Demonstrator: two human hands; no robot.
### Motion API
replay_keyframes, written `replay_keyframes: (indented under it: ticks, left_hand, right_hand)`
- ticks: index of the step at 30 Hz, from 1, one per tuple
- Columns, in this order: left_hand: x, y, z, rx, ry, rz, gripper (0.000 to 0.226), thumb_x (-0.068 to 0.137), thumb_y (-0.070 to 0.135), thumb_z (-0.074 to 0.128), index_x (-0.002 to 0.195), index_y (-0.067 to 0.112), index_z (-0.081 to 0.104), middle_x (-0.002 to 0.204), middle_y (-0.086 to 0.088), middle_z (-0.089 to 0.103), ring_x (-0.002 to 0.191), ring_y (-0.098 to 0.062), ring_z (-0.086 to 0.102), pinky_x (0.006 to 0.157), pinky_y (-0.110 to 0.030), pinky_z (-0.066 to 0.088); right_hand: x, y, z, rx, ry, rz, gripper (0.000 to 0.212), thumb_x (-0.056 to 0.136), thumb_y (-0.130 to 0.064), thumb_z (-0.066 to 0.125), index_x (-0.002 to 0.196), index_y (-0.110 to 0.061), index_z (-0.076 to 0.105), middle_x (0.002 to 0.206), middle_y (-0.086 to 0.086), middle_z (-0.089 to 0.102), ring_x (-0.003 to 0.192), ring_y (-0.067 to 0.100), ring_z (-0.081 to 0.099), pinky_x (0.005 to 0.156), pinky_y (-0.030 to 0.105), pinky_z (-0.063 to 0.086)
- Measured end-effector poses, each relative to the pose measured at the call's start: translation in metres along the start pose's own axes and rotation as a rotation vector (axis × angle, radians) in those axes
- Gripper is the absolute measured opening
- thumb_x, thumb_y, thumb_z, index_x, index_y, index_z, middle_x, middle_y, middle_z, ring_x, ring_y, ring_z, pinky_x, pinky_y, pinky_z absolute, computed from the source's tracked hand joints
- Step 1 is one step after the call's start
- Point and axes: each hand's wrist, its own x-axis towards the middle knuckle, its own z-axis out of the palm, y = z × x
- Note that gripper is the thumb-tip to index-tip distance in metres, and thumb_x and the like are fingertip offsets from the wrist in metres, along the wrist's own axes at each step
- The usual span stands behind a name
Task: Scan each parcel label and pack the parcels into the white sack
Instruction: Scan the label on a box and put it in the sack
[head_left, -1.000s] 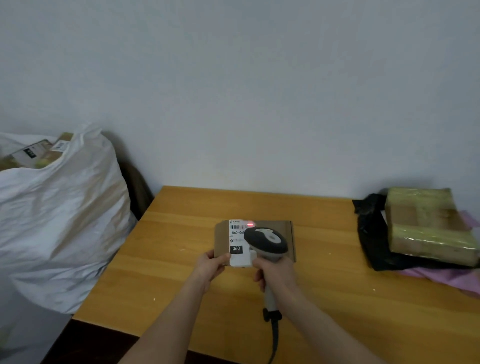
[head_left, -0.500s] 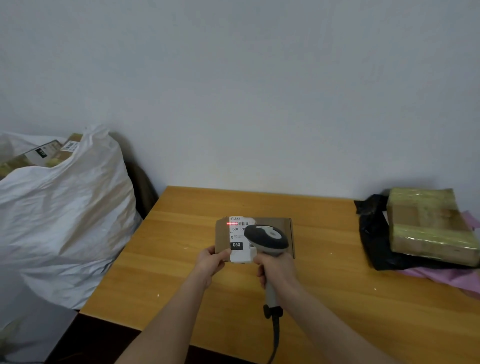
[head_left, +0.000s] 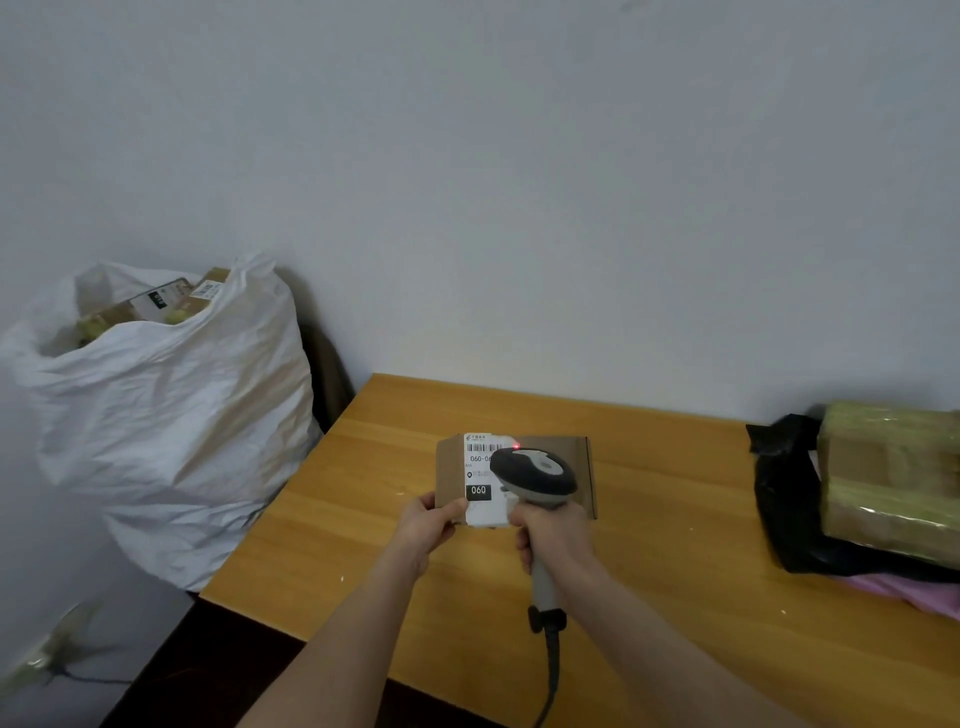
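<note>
Parcels (head_left: 156, 305) fill the white sack (head_left: 171, 415); left fingers (head_left: 456, 507) pinch the cardboard parcel (head_left: 451, 467), right fingers (head_left: 525, 524) grip the scanner (head_left: 535, 470).

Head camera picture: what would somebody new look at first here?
Probably the grey scanner in the right hand, shining a red dot by the label of a cardboard parcel that the left hand holds at the middle of the wooden table. Next, the big white sack left of the table, with boxes showing at its top, and a taped parcel on a black bag at the table's right edge.
</note>
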Motion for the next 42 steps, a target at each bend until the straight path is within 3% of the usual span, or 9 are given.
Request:
replay_keyframes:
  ticks: [7, 12, 17, 21, 27, 31, 33, 37, 42]
  left_hand:
    - [0.004, 0.02, -0.045, -0.088, 0.045, 0.029, 0.028, 0.085, 0.012, 0.07, 0.11, 0.006, 0.058, 0.091, -0.004, 0.067, 0.08, -0.013, 0.063, 0.069, -0.022, 0.054]
    - [0.033, 0.054, -0.112, -0.155, 0.091, 0.067, 0.028, 0.081, 0.017, 0.075, 0.105, 0.007, 0.064, 0.091, -0.005, 0.07, 0.075, -0.015, 0.065, 0.075, -0.029, 0.058]
    - [0.073, 0.113, -0.208, -0.214, 0.108, 0.148, 0.026, 0.082, 0.019, 0.074, 0.102, 0.005, 0.067, 0.076, 0.0, 0.069, 0.063, -0.012, 0.063, 0.075, -0.032, 0.059]
    - [0.097, 0.171, -0.298, -0.254, 0.135, 0.24, 0.022, 0.083, 0.02, 0.073, 0.099, 0.007, 0.067, 0.078, -0.003, 0.073, 0.062, -0.014, 0.068, 0.059, -0.025, 0.057]
    - [0.119, 0.254, -0.417, -0.261, 0.203, 0.355, 0.022, 0.082, 0.021, 0.074, 0.098, 0.008, 0.066, 0.079, -0.001, 0.071, 0.059, -0.012, 0.067, 0.059, -0.025, 0.057]
    - [0.134, 0.303, -0.472, -0.357, 0.339, 0.45, 0.017, 0.083, 0.018, 0.073, 0.095, 0.008, 0.064, 0.086, -0.004, 0.072, 0.069, -0.015, 0.071, 0.057, -0.025, 0.058]
    - [0.145, 0.318, -0.49, -0.324, 0.441, 0.495, 0.022, 0.083, 0.016, 0.071, 0.103, 0.01, 0.063, 0.086, 0.001, 0.072, 0.072, -0.013, 0.071, 0.057, -0.021, 0.056]
    - [0.176, 0.316, -0.508, 0.0, 0.687, 0.43, 0.041, 0.078, 0.017, 0.068, 0.119, 0.012, 0.061, 0.103, -0.003, 0.071, 0.086, -0.019, 0.069, 0.081, -0.036, 0.057]
    - [0.213, 0.307, -0.509, 0.204, 0.884, 0.397, 0.042, 0.082, 0.026, 0.065, 0.121, 0.01, 0.056, 0.116, -0.009, 0.062, 0.094, -0.024, 0.061, 0.081, -0.036, 0.052]
  right_hand:
    - [0.015, -0.02, 0.049, 0.02, -0.072, -0.042, 0.006, 0.082, -0.002, 0.064, 0.087, -0.003, 0.065, 0.054, 0.006, 0.063, 0.045, 0.013, 0.052, 0.045, 0.024, 0.044]
    - [0.043, -0.055, 0.114, 0.019, -0.04, -0.125, 0.004, 0.082, 0.001, 0.062, 0.08, -0.001, 0.065, 0.052, 0.006, 0.062, 0.044, 0.014, 0.051, 0.046, 0.026, 0.043]
    - [0.083, -0.102, 0.222, 0.032, -0.031, -0.178, 0.008, 0.083, -0.001, 0.064, 0.075, -0.002, 0.063, 0.058, 0.008, 0.06, 0.048, 0.016, 0.052, 0.049, 0.027, 0.044]
    - [0.1, -0.139, 0.322, 0.029, -0.026, -0.262, 0.012, 0.083, -0.003, 0.065, 0.071, -0.005, 0.062, 0.053, 0.006, 0.06, 0.047, 0.016, 0.052, 0.049, 0.029, 0.045]
    - [0.118, -0.187, 0.435, 0.07, -0.105, -0.341, 0.012, 0.084, -0.008, 0.065, 0.072, -0.007, 0.064, 0.057, 0.005, 0.063, 0.048, 0.014, 0.054, 0.05, 0.026, 0.047]
    - [0.135, -0.219, 0.481, 0.121, -0.083, -0.333, 0.011, 0.083, -0.008, 0.063, 0.072, -0.006, 0.065, 0.057, 0.006, 0.062, 0.045, 0.014, 0.052, 0.048, 0.025, 0.045]
    - [0.146, -0.228, 0.494, 0.116, -0.084, -0.327, 0.009, 0.083, -0.007, 0.062, 0.074, -0.005, 0.065, 0.056, 0.006, 0.061, 0.045, 0.014, 0.051, 0.048, 0.025, 0.045]
    - [0.174, -0.228, 0.508, 0.099, -0.089, -0.294, 0.011, 0.085, -0.005, 0.062, 0.074, -0.005, 0.063, 0.059, 0.008, 0.061, 0.048, 0.016, 0.051, 0.052, 0.027, 0.046]
    - [0.199, -0.219, 0.515, 0.113, -0.059, -0.251, 0.012, 0.085, -0.004, 0.061, 0.073, -0.003, 0.063, 0.057, 0.008, 0.06, 0.048, 0.017, 0.05, 0.053, 0.028, 0.045]
